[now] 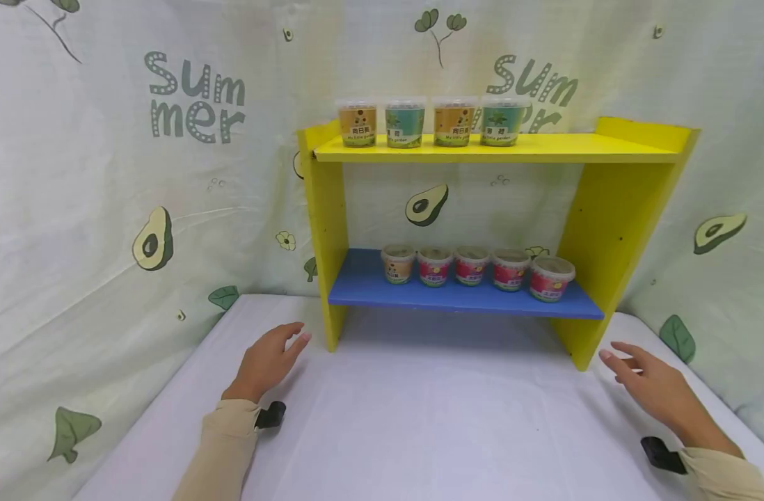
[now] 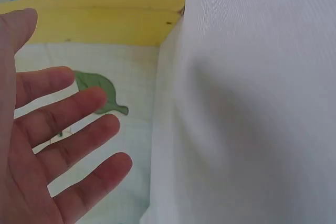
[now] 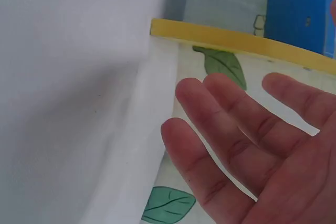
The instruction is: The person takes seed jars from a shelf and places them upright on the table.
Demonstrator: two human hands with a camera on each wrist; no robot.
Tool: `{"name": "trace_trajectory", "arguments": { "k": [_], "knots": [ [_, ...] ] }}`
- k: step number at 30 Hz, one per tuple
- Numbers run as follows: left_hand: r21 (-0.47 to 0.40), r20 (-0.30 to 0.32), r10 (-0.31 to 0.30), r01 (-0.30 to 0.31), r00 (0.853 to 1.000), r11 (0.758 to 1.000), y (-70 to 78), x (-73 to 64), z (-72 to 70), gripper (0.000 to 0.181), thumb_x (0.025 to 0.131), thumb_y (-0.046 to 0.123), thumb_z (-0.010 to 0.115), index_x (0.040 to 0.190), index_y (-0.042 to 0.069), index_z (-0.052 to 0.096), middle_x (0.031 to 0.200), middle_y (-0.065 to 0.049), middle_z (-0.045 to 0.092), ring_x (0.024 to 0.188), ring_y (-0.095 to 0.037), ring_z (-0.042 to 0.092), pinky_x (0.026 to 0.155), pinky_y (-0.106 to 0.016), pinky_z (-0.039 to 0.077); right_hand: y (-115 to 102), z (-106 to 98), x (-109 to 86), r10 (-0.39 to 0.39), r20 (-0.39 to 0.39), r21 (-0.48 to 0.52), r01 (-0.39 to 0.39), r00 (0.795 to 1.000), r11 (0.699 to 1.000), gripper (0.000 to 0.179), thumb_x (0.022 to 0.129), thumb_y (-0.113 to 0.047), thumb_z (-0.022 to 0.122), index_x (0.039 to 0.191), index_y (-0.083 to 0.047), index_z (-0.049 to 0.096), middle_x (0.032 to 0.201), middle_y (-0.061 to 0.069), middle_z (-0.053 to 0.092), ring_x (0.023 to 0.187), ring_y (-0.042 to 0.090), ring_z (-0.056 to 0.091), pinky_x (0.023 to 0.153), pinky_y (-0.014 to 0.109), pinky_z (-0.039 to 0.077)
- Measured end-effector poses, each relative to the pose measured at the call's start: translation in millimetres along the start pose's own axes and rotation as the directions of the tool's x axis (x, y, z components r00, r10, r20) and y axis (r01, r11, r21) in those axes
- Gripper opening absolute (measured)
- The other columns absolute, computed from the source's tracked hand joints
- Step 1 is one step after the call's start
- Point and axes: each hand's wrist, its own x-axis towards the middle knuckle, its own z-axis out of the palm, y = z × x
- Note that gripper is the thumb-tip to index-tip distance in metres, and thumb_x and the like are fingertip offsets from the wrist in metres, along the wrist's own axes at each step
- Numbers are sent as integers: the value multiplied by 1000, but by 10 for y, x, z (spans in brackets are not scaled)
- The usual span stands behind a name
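Observation:
My left hand (image 1: 266, 363) hovers over the white table, just left of the yellow side panel of a two-tier shelf (image 1: 324, 229). Nothing is in it; the left wrist view shows its fingers (image 2: 86, 111) spread and relaxed. On the other side, my right hand (image 1: 654, 386) hangs near the shelf's right foot, holding nothing, fingers loosely extended. Four-sided stickered tubs stand above: an orange tub (image 1: 357, 126) and a teal tub (image 1: 405, 126) among them on the yellow top board. Along the blue lower board sit another orange tub (image 1: 397, 266) and several pink tubs (image 1: 434, 268) in a row.
A white cloth covers the table (image 1: 444, 424) in front of the shelf. Behind and on both sides hangs a pale curtain (image 1: 188, 167) printed with avocados, leaves and lettering. Each wrist carries a black device (image 1: 271, 415).

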Motion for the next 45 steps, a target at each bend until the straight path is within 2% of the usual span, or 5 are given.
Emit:
{"name": "trace_trajectory", "arguments": {
  "k": [9, 18, 26, 32, 45],
  "knots": [
    [86, -12, -88, 89, 996, 992, 181, 113, 136, 55, 91, 55, 45, 126, 14, 57, 109, -5, 64, 95, -24, 59, 75, -47, 47, 43, 145, 135, 10, 35, 102, -13, 999, 995, 90, 87, -69, 31, 134, 8, 35, 113, 29, 56, 92, 36, 59, 68, 48, 47],
    [1, -52, -144, 144, 988, 990, 363, 258, 274, 59, 86, 62, 43, 123, 18, 58, 104, -1, 65, 91, -20, 60, 71, -45, 46, 51, 178, 131, 68, 57, 144, -75, 996, 987, 91, 86, -70, 34, 129, 10, 39, 109, 26, 57, 89, 31, 58, 69, 43, 48],
    [-14, -98, -119, 118, 988, 993, 371, 309, 285, 49, 87, 59, 46, 108, 20, 65, 96, 3, 65, 84, -16, 60, 66, -41, 45, 2, 217, 215, 79, 35, 211, -85, 996, 974, 89, 86, -69, 32, 124, 10, 44, 105, 22, 60, 86, 27, 59, 69, 40, 48],
    [-34, -145, -109, 105, 983, 994, 398, 374, 329, 40, 86, 57, 49, 86, 21, 66, 76, 7, 62, 67, -14, 55, 54, -33, 40, -2, 256, 287, 120, 3, 257, -117, 993, 959, 88, 85, -70, 33, 120, 10, 46, 98, 19, 62, 81, 24, 59, 64, 36, 47],
    [102, -200, -72, 94, 977, 990, 486, 436, 357, 48, 89, 53, 49, 60, 16, 50, 54, 0, 46, 46, -17, 44, 40, -32, 31, 0, 278, 363, 114, -37, 213, -104, 993, 971, 86, 87, -68, 30, 113, 11, 52, 76, 6, 62, 70, 23, 53, 60, 34, 38]
  ]
}}
